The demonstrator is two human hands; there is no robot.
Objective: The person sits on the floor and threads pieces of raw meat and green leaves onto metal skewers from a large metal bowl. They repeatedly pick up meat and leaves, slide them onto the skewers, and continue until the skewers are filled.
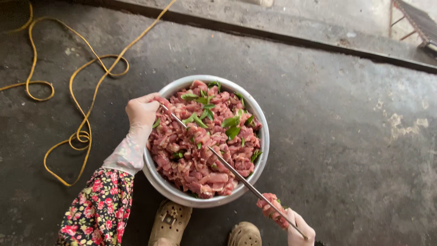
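**Trainee:** As seen from the head camera, what does each hand do?

**Operator:** I see my left hand (142, 110), in a thin clear glove, at the left rim of the metal bowl (264, 150). Its fingers are curled together, resting on the rim and the meat next to it. I cannot tell whether they grip anything. The floral sleeve (98, 209) runs down from that wrist toward the lower left.

**Trainee:** And the right?

**Operator:** My right hand (298, 225), also gloved, sits below the bowl at the lower right. Its fingers are closed on the near end of the long metal skewer (227, 165). Several pieces of threaded meat (272, 208) are bunched on the skewer just above that hand.

**Trainee:** Where does the skewer lie?

**Operator:** I see it run diagonally from the right hand up across the bowl, its far tip ending near the left hand.

**Trainee:** What fills the bowl?

**Operator:** The sliced raw meat (195, 150), red and pink, is heaped to the rim, with green leaves (232, 122) scattered mostly over the upper half.

**Trainee:** And around it?

**Operator:** The bowl stands on a dark concrete floor (341, 136). A yellow cord (82, 132) loops well apart on the left. Two tan clogs (169, 222) show just below the bowl.
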